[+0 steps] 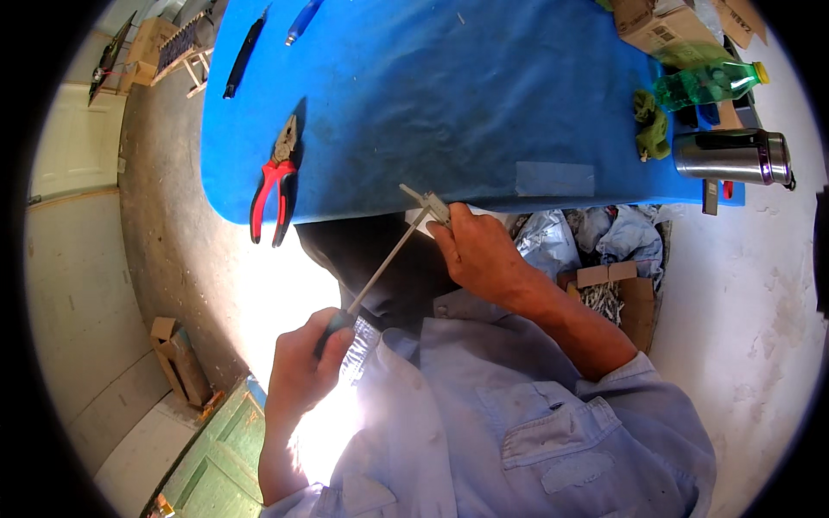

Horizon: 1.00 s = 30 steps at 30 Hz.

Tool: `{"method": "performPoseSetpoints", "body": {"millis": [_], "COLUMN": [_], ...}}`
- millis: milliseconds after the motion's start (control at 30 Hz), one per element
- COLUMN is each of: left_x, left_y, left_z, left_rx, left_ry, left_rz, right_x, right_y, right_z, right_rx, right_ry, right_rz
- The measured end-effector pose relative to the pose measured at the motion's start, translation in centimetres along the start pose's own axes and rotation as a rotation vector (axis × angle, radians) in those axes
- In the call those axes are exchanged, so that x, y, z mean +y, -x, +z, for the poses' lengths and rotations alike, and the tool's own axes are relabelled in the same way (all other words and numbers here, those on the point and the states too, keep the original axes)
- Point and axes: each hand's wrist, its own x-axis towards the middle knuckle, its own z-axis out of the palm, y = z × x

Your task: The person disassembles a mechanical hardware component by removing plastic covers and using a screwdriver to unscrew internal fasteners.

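My left hand is closed around the dark handle of a screwdriver, low and left of centre. Its long thin shaft slants up and right to a small pale metal piece with a thin arm sticking out to the left. My right hand pinches that piece just off the near edge of the blue-covered table. The shaft's tip meets the piece, but how they engage is too small to tell. Red-and-black pliers lie on the table at the left, handles overhanging its edge.
A black pen-like tool and a blue one lie farther back. A green bottle, a steel flask and a green cloth crowd the right side. Below the table stands a cardboard box with metal bits.
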Motion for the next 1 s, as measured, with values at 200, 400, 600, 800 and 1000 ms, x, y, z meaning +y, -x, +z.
{"method": "performPoseSetpoints", "body": {"millis": [200,400,600,800,1000], "left_x": [-1.7,0.5,1.0,0.8,-2.9], "left_y": [0.0,0.0,0.3,-0.1,-0.8], "left_z": [0.4,0.4,0.5,-0.4,-0.3], "left_rx": [-0.004,0.079,0.182,0.026,-0.115], "left_ry": [0.109,-0.197,-0.359,-0.180,0.164], "left_rz": [0.009,0.084,0.188,0.045,-0.014], "right_x": [0.3,0.3,0.3,-0.1,0.0], "right_y": [-0.2,-0.3,-0.3,-0.3,-0.4], "right_z": [0.1,0.1,0.1,-0.3,-0.4], "right_rx": [0.025,0.040,0.028,-0.018,-0.015], "right_ry": [0.016,-0.002,-0.004,-0.028,-0.056], "right_rz": [-0.027,-0.020,-0.020,-0.001,0.000]}}
